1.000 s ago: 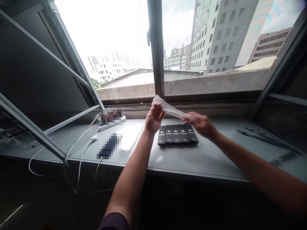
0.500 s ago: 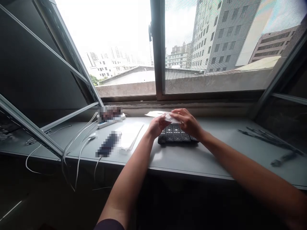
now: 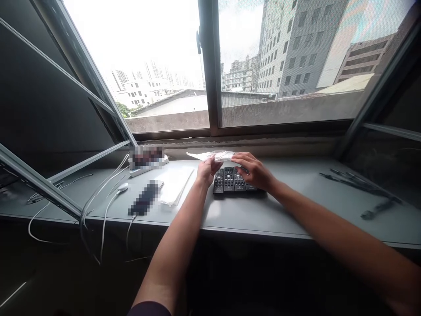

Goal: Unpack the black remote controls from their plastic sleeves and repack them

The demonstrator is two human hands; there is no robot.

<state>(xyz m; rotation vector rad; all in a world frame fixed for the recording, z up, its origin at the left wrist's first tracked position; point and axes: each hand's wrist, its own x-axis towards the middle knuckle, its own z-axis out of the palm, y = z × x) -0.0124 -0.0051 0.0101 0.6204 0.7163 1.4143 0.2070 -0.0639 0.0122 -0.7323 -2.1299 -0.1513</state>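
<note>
Head view: the straight front edge of the grey counter [image 3: 237, 215] runs across, with a bare strip between it and a row of black remotes [image 3: 229, 182]. More open room lies to the row's right, up to some thin dark cables or rods [image 3: 351, 182]; on its left, white sheets [image 3: 176, 186] and a blurred dark thing [image 3: 146, 199] take up the surface. The remotes are oblong and studded with small buttons; four show plainly, the row running on behind the right hand [image 3: 258, 174]. Above their far ends, the left hand [image 3: 206, 172] pinches one clear sleeve [image 3: 224, 155], thin, glossy and wrinkled, its left end tapering. The right hand's fingers meet its right end; whether they grip, I cannot tell. Beyond, a dark upright [image 3: 210, 87] parts two window panes.
</note>
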